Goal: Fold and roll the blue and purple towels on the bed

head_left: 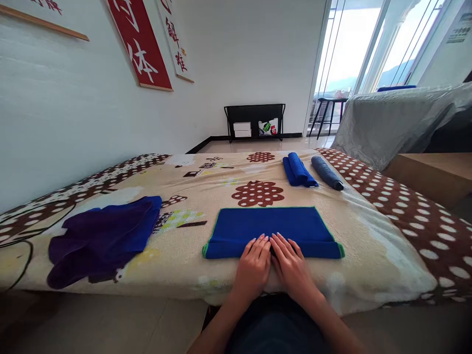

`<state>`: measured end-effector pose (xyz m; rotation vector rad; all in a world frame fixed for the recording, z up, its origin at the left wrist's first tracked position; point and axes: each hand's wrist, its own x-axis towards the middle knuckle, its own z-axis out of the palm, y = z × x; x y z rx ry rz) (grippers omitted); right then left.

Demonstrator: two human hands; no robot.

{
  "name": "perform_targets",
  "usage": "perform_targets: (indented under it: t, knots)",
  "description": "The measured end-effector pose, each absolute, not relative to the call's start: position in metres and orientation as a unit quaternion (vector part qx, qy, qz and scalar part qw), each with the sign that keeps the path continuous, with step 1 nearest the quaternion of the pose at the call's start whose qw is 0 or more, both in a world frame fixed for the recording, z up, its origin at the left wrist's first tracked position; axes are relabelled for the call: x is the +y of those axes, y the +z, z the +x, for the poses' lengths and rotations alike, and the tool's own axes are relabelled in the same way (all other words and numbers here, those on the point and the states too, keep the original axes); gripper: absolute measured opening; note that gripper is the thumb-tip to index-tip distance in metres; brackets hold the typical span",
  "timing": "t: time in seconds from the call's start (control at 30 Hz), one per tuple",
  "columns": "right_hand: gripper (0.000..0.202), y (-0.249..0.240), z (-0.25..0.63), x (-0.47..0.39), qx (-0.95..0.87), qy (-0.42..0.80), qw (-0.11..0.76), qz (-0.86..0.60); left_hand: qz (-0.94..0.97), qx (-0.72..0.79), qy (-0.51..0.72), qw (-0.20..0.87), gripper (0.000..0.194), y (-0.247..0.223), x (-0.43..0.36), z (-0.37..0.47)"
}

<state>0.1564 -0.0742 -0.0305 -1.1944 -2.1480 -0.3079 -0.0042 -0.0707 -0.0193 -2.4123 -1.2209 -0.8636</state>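
Note:
A blue towel with green edging lies on the bed in front of me, its near edge rolled into a thick band. My left hand and my right hand rest side by side on the middle of that roll, fingertips on top and pointing away from me. The fingers of each hand are held together over the cloth, and the index fingers nearly meet. The rolled ends show on both sides of my hands.
Crumpled purple and blue cloths lie at the left. Toward the back right are a folded blue cloth and a grey-blue roll. A patterned blanket covers the bed. A brown box stands beyond its right edge.

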Motion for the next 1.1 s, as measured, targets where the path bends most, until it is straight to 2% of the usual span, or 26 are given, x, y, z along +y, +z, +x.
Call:
perform_targets:
  t: [0.17, 0.4, 0.57, 0.7, 0.8, 0.93, 1.1]
  knots:
    - [0.046, -0.040, 0.194, -0.069, -0.817, -0.135, 0.293, -0.478, -0.814, -0.491, -0.274, 0.146, 0.037, -0.021, -0.067, -0.055]
    - [0.044, -0.053, 0.276, -0.068, -0.773, -0.172, 0.292, -0.537, -0.763, -0.549, -0.286, 0.185, 0.037, -0.032, -0.076, -0.136]
    - [0.046, -0.060, 0.312, -0.072, -0.744, -0.185, 0.293, -0.572, -0.739, -0.568, -0.298, 0.205, 0.032, -0.035, -0.079, -0.152]
    - [0.045, -0.061, 0.308, -0.074, -0.711, -0.209, 0.319, -0.591, -0.711, -0.586, -0.316, 0.227, 0.029, -0.030, -0.081, -0.139]
    - [0.038, -0.051, 0.290, -0.078, -0.713, -0.212, 0.348, -0.571, -0.746, -0.551, -0.308, 0.211, 0.042, -0.021, -0.084, -0.122]
    - [0.046, -0.038, 0.278, -0.083, -0.813, -0.148, 0.302, -0.476, -0.845, -0.458, -0.232, 0.148, 0.060, -0.010, -0.085, -0.113]
    - [0.051, -0.049, 0.314, -0.080, -0.826, -0.100, 0.274, -0.482, -0.840, -0.459, -0.240, 0.160, 0.059, -0.011, -0.082, -0.142]
